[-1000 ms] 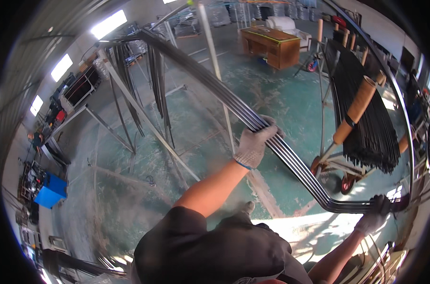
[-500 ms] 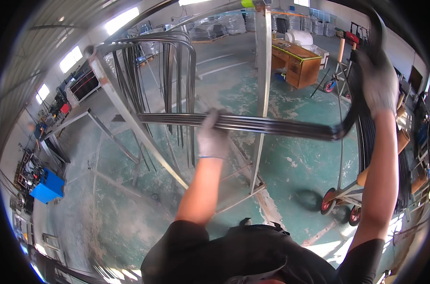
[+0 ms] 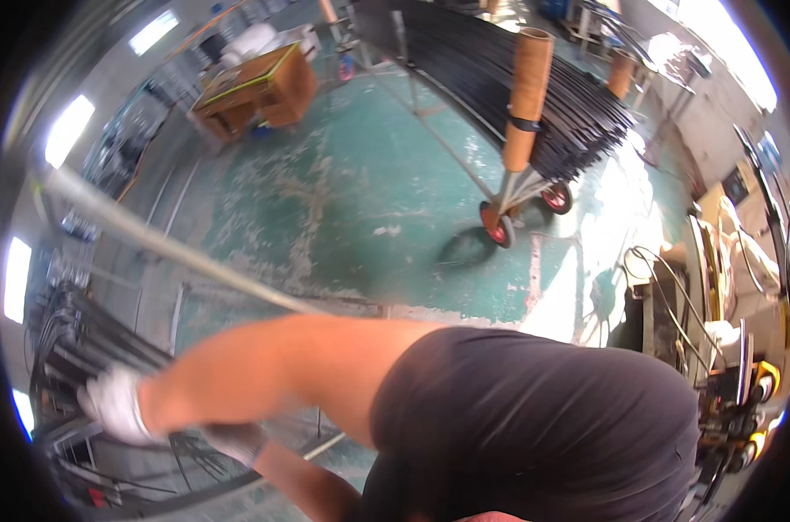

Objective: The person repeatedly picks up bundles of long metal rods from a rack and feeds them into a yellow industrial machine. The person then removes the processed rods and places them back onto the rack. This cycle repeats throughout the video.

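Observation:
My right hand (image 3: 121, 407), in a white work glove, reaches across to the left edge. Its fingers look curled round black bent metal tubes (image 3: 68, 335) that hang bunched on a frame there, though blur softens the grip. Lower and nearer lies my left hand (image 3: 236, 442), also gloved, partly behind my right forearm. What its fingers do is hidden; dark tubes run close by it. A pale metal post (image 3: 181, 252) slants across the view above my right arm.
A wheeled rack (image 3: 499, 209) with brown cardboard-like tubes (image 3: 531, 96) on its uprights carries many straight black bars (image 3: 473, 65). A wooden desk (image 3: 260, 91) stands at the far left. Cables and a cluttered bench (image 3: 673, 296) are at the right.
The view has swung right, so the desk and tube frame now lie further left. My hands, earlier spread along a bundle of bent black tubes, are now close together at the left.

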`<control>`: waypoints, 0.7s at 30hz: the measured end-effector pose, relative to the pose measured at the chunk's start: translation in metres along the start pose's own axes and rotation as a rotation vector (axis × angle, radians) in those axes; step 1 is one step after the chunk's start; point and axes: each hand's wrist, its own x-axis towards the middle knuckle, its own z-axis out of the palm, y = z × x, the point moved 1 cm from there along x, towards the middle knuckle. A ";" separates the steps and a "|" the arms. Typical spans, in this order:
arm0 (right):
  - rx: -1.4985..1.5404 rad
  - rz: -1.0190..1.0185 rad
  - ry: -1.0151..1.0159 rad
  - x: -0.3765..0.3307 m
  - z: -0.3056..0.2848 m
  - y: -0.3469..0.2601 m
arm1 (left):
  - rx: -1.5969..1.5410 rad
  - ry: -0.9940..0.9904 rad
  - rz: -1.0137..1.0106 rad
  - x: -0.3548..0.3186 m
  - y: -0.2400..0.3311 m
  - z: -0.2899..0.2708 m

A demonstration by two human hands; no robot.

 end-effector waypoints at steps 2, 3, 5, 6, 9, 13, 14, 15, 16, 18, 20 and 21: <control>-0.020 -0.046 0.011 -0.050 -0.010 0.009 | 1.228 0.001 0.364 -0.011 -0.056 -0.044; 0.112 -0.134 -0.059 -0.070 -0.036 0.018 | 1.685 0.131 0.568 -0.016 -0.084 -0.059; -0.076 -0.340 0.028 -0.122 -0.132 0.017 | 1.225 0.056 0.266 -0.056 -0.120 -0.008; -0.075 -0.310 0.235 -0.155 -0.120 0.055 | 0.902 -0.048 0.013 -0.061 -0.159 -0.005; -0.257 -0.130 -0.254 -0.256 -0.274 0.103 | 0.485 -0.152 -0.558 -0.100 -0.230 -0.007; -0.743 0.596 0.116 -0.400 -0.475 0.163 | 0.665 -0.116 -0.635 -0.116 -0.299 0.101; -0.857 0.643 0.280 -0.443 -0.521 0.185 | 0.772 -0.209 -0.634 -0.114 -0.318 0.121; -0.911 0.750 0.303 -0.469 -0.573 0.192 | 0.754 -0.219 -0.639 -0.112 -0.339 0.148; -1.028 0.911 0.347 -0.505 -0.613 0.209 | 0.741 -0.243 -0.650 -0.107 -0.360 0.182; -1.176 1.288 0.285 -0.571 -0.692 0.245 | 0.696 -0.288 -0.683 -0.104 -0.397 0.248; -1.224 1.491 0.227 -0.624 -0.747 0.279 | 0.613 -0.335 -0.737 -0.116 -0.434 0.311; -1.224 1.571 0.189 -0.640 -0.772 0.294 | 0.601 -0.420 -0.753 -0.125 -0.451 0.347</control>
